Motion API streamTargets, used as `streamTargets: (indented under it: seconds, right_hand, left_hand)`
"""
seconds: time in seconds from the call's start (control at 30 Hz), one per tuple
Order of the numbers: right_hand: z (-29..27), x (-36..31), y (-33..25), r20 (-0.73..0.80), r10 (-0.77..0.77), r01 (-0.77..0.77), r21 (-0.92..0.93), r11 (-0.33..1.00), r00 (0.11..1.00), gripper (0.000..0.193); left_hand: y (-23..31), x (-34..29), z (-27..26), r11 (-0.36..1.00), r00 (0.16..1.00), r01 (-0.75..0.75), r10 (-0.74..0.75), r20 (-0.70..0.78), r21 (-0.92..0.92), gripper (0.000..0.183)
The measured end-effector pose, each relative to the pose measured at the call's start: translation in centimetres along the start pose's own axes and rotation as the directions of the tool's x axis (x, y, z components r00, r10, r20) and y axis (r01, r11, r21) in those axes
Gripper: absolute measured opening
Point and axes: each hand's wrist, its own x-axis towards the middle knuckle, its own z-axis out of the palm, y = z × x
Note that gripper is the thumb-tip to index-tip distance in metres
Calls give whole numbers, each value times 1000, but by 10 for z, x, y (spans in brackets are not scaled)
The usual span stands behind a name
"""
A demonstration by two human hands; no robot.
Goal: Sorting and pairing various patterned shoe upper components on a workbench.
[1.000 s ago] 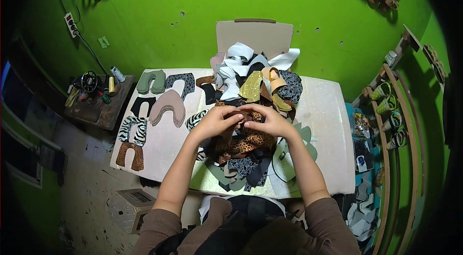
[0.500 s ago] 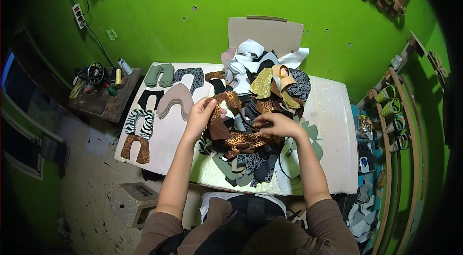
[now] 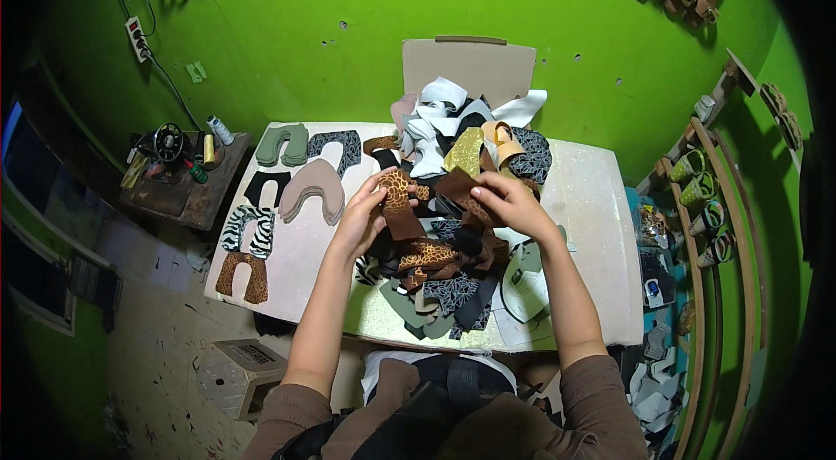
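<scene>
Pinched in my left hand [image 3: 360, 214] is a leopard-print shoe-upper cutout [image 3: 399, 214], its lower end hanging over the pile. My right hand [image 3: 515, 206] grips a dark brown piece [image 3: 455, 188], raised above the heap at the same height. Beneath both hands lies a mixed heap of cut material [image 3: 451, 293] in leopard, black, grey-patterned, green, white and gold. Left of it, U-shaped cutouts lie sorted by kind: green [image 3: 283, 143], grey-patterned [image 3: 340, 147], black [image 3: 266, 188], mauve [image 3: 311, 188], zebra-striped [image 3: 247, 230] and leopard [image 3: 242, 277].
The white table [image 3: 596, 242] stands against a green wall with a cardboard sheet [image 3: 470, 68] behind the heap. A sewing machine [image 3: 168, 145] sits on a small table at left. Sandals [image 3: 697, 190] hang on a wooden rack at right. A carton [image 3: 244, 373] is on the floor.
My right hand has risen from the heap and moved slightly right and away from me, now with a brown piece in it. My left hand keeps the leopard-print cutout. The view has shifted slightly.
</scene>
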Motion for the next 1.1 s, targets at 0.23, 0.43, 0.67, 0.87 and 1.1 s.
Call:
streamTargets:
  seconds: [0.23, 0.43, 0.67, 0.87, 1.1]
  right_hand:
    - [5, 21, -24, -262, -158, 204, 158, 966, 952, 26]
    - [3, 41, -22, -156, 92, -109, -103, 989, 984, 30]
    - [24, 47, -15, 165, -110, 79, 182, 980, 980, 36]
    - [48, 25, 14, 266, -110, -68, 580, 812, 958, 52]
    - [37, 13, 44, 162, 32, -24, -51, 998, 986, 30]
  left_hand:
    - [2, 5, 8, 994, 1000, -22, 21, 4, 105, 46]
    - [-6, 13, 13, 986, 998, -51, 45, 36, 161, 55]
    - [-18, 28, 26, 984, 985, -112, 128, -112, 142, 51]
    - [-18, 43, 28, 928, 913, -286, 339, -225, 238, 37]
    - [-4, 47, 17, 881, 793, -400, 471, -386, 253, 37]
